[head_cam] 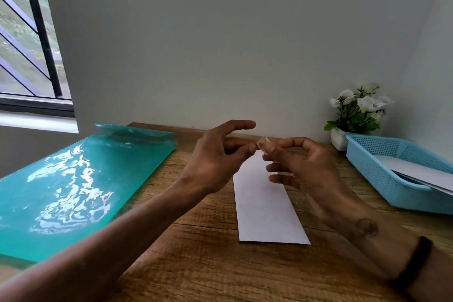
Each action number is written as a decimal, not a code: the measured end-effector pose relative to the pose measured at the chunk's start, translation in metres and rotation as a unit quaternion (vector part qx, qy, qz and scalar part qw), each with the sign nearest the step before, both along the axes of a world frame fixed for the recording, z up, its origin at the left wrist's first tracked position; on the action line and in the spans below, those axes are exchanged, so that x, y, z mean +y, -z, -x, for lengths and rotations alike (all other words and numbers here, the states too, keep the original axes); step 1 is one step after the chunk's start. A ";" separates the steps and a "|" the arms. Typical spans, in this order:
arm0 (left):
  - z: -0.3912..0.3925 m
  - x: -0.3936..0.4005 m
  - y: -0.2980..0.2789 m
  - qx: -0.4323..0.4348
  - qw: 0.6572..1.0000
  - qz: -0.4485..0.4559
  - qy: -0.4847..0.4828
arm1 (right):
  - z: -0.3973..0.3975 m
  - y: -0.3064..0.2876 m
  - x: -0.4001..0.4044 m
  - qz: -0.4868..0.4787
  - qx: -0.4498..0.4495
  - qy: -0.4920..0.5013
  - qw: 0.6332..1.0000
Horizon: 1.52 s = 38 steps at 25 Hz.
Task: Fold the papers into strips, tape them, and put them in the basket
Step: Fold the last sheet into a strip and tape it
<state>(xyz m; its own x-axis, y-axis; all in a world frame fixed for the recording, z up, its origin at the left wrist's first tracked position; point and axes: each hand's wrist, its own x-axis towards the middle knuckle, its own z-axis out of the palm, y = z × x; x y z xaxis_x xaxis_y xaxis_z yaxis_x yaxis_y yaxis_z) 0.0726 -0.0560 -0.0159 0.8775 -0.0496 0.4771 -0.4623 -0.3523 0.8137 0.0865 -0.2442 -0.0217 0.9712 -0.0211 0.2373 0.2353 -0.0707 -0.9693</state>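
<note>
A white paper folded into a long strip (266, 206) lies flat on the wooden table (203, 265), running away from me. Both hands hover above its far end. A small piece of clear tape (262, 143) is pinched between the fingertips of my left hand (215, 157) and my right hand (301, 167). The other fingers of both hands are spread. At the right stands a light blue plastic basket (382, 174) with white folded paper (416, 172) lying in it.
A teal plastic folder (81, 186) covers the left part of the table. A small white pot of white flowers (358, 115) stands by the wall behind the basket. The wall rises at the table's far edge; a barred window is at upper left.
</note>
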 end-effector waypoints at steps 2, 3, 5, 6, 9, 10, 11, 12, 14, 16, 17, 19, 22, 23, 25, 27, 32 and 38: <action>0.001 -0.001 0.001 0.000 1.000 -0.014 0.009 | -0.001 0.000 -0.003 -0.055 0.027 0.004 0.998; 0.000 -0.001 0.001 0.005 1.000 -0.017 0.010 | -0.001 0.000 -0.005 -0.073 0.034 0.013 0.997; -0.001 0.000 0.001 0.028 1.000 -0.012 0.007 | -0.002 -0.001 -0.009 -0.074 0.034 0.034 0.996; -0.002 0.000 0.001 0.047 0.999 0.002 0.003 | -0.003 -0.001 -0.009 -0.062 0.032 0.041 0.997; -0.001 0.001 -0.001 0.116 0.989 0.089 0.019 | -0.006 0.000 -0.008 -0.045 0.045 0.035 0.997; -0.001 0.002 -0.001 0.127 0.986 0.103 0.024 | -0.006 0.001 -0.007 -0.045 0.053 0.027 0.997; -0.001 0.001 -0.001 0.130 0.986 0.104 0.026 | -0.006 0.000 -0.005 -0.045 0.059 0.020 0.997; -0.001 0.001 0.000 0.127 0.987 0.098 0.025 | -0.006 0.000 -0.005 -0.048 0.062 0.012 0.997; 0.000 0.000 0.000 0.115 0.990 0.079 0.022 | -0.006 0.000 -0.004 -0.061 0.053 0.000 0.997; 0.001 -0.003 0.002 0.109 0.992 0.059 0.031 | -0.005 0.001 -0.005 -0.073 0.034 0.005 0.997; 0.002 -0.004 0.002 0.109 0.992 0.050 0.038 | -0.005 0.002 -0.006 -0.080 0.028 0.010 0.996; 0.004 -0.006 0.002 0.107 0.992 0.034 0.051 | -0.006 0.003 -0.007 -0.091 0.025 0.019 0.995; 0.005 -0.008 0.002 0.105 0.992 0.016 0.061 | -0.008 0.003 -0.009 -0.092 0.024 0.032 0.995; 0.005 -0.008 0.001 0.110 0.992 0.015 0.059 | -0.009 0.003 -0.010 -0.087 0.021 0.038 0.995; 0.005 -0.008 0.000 0.123 0.991 0.026 0.041 | -0.010 0.003 -0.011 -0.062 0.016 0.045 0.997; 0.006 -0.007 -0.002 0.140 0.989 0.052 -0.007 | -0.011 0.004 -0.012 -0.046 0.031 0.034 0.998; 0.008 -0.009 -0.004 0.223 0.958 0.176 -0.034 | -0.016 0.013 -0.008 -0.062 0.092 -0.022 0.994; 0.010 -0.003 -0.010 0.276 0.906 0.320 -0.012 | -0.014 0.024 -0.007 -0.030 0.039 -0.032 0.998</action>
<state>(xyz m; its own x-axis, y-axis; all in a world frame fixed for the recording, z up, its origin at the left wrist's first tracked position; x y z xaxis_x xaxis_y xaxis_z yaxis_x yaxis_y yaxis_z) 0.0628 -0.0586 -0.0059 0.9883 0.1056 -0.1101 0.0782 0.2689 0.9600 0.1002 -0.2508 -0.0459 0.9864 0.0298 0.1617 0.1618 0.0006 -0.9868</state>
